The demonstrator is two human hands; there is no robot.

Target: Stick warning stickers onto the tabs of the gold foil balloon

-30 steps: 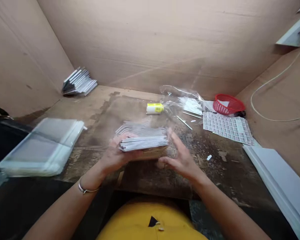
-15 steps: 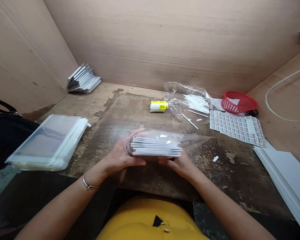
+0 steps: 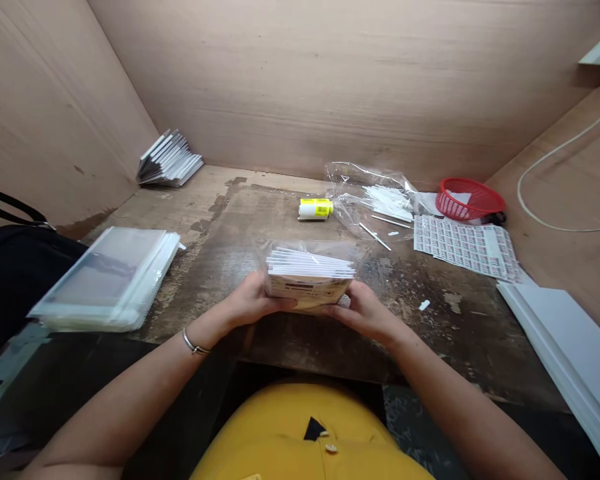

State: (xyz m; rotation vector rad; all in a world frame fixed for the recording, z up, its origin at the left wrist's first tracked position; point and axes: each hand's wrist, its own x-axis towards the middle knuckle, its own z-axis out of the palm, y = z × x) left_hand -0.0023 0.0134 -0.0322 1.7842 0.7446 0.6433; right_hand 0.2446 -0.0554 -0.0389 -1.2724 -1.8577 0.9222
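Observation:
Between my hands is a stack of thin white-edged booklets or cards (image 3: 310,263) inside a clear plastic bag (image 3: 357,253). A brownish printed face of the stack is turned toward me. My left hand (image 3: 257,298) grips its left side, thumb along the near face and fingers hidden behind. On the right side my right hand (image 3: 363,308) closes round the lower corner, thumb in front. The bundle is held just above the near part of the worn wooden table (image 3: 195,280).
Clear plastic bags (image 3: 105,273) lie stacked at left, near a black bag (image 3: 20,267). Folded booklets (image 3: 170,160) stand in the back corner. Behind are a yellow-and-white roll (image 3: 315,209), white sticks (image 3: 390,202), a red basket (image 3: 473,200), sticker sheets (image 3: 465,247) and white sheets (image 3: 565,320).
My hands have tilted the bagged stack so its printed face shows, and shifted it slightly up. The loose plastic that stuck out to the right is now gathered close to the stack.

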